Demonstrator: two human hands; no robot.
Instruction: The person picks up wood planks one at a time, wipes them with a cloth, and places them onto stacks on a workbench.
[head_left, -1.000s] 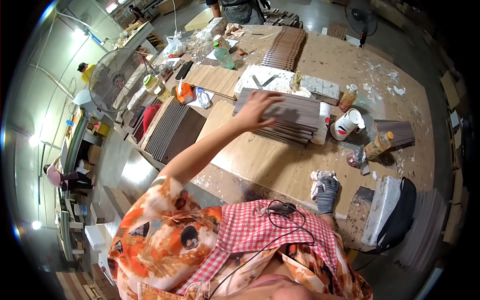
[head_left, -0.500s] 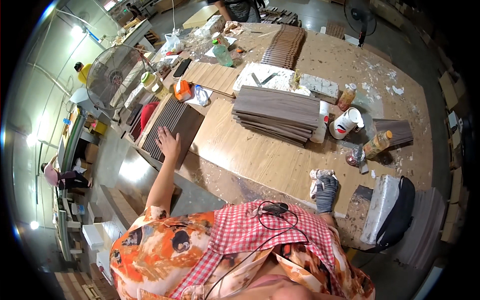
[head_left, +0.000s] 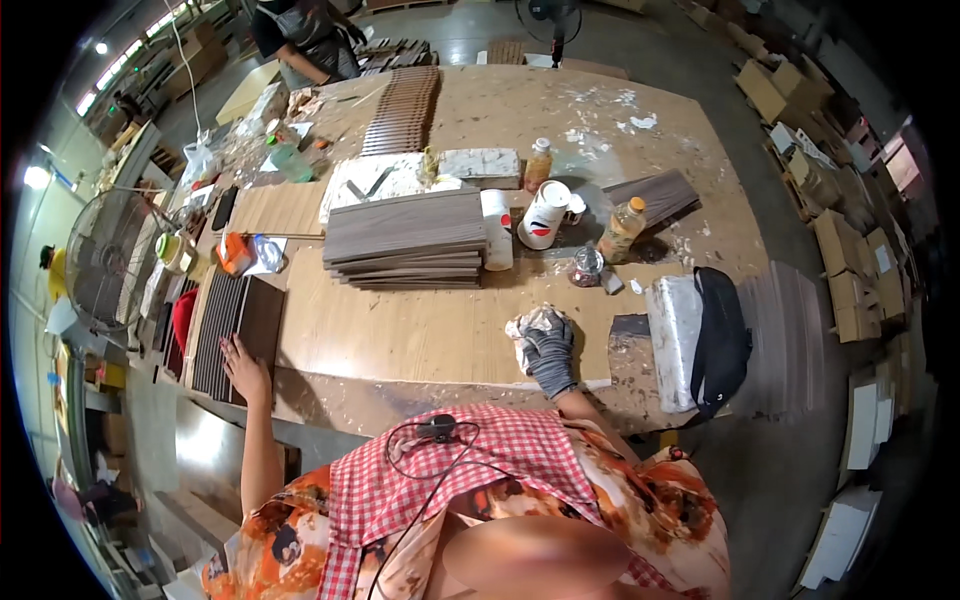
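Now I see my left hand (head_left: pixel 243 366) lying flat and open on the dark ribbed boards (head_left: pixel 235 335) at nine o'clock. My right hand (head_left: pixel 548 345), gloved, squeezes a rag (head_left: pixel 528 328) at three o'clock. I think a board needs lifting next, with fingers hooked under its edge.

One stack of dark wood-grain planks (head_left: pixel 408 238) in the middle of the one big worktable (head_left: pixel 420 330); one lower pile of ribbed dark panels (head_left: pixel 238 330) at its left end; one long row of slatted strips (head_left: pixel 405 108) toward the far side. Two plastic bottles with orange caps (head_left: pixel 622 228), one green bottle (head_left: pixel 290 160), one white tub (head_left: pixel 545 213), one small jar (head_left: pixel 586 266). One black bag (head_left: pixel 722 340). Two fans: one cage fan (head_left: pixel 105 258) left, one pedestal fan (head_left: pixel 555 20) far off. Two hands: one bare left hand (head_left: pixel 243 367), one gloved right hand (head_left: pixel 548 345) on one crumpled rag (head_left: pixel 530 325)
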